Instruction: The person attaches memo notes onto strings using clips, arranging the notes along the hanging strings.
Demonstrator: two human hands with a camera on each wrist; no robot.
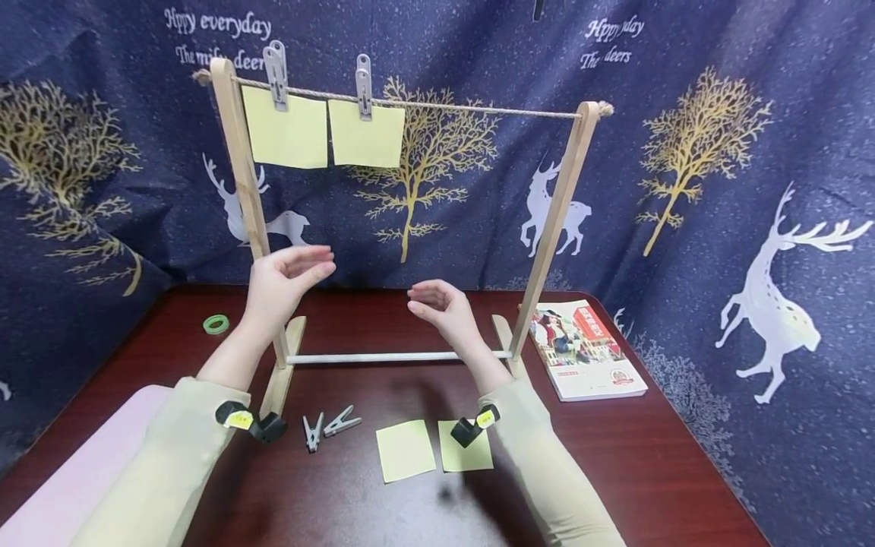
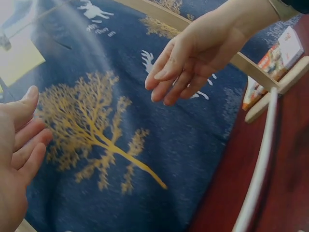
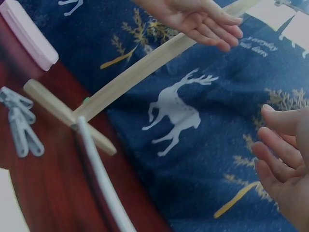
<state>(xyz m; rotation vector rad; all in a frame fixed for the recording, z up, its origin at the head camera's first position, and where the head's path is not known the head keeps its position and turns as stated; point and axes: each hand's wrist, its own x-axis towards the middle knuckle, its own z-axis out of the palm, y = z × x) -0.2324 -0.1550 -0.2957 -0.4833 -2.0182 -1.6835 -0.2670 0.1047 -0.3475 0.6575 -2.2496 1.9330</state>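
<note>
Both hands hover in the air within the wooden frame, holding nothing. My left hand (image 1: 287,285) is beside the left post, its fingers loosely bent. To its right, my right hand (image 1: 447,311) hangs above the white crossbar (image 1: 396,357), fingers relaxed. Overhead, a grey clip (image 1: 276,76) fastens one yellow paper (image 1: 287,133) to the twine (image 1: 478,109), and a second clip (image 1: 364,87) fastens another yellow paper (image 1: 369,137). On the table lie two grey clips (image 1: 313,433) (image 3: 21,123) and two yellow sheets (image 1: 406,452), the right one partly covered by the wrist camera.
A book (image 1: 588,349) lies at the right of the dark red table (image 1: 656,448). Green tape (image 1: 216,324) sits at the left, behind a pink board (image 1: 102,456). The wooden posts (image 1: 554,228) rise on both sides, before a blue patterned cloth (image 1: 465,205).
</note>
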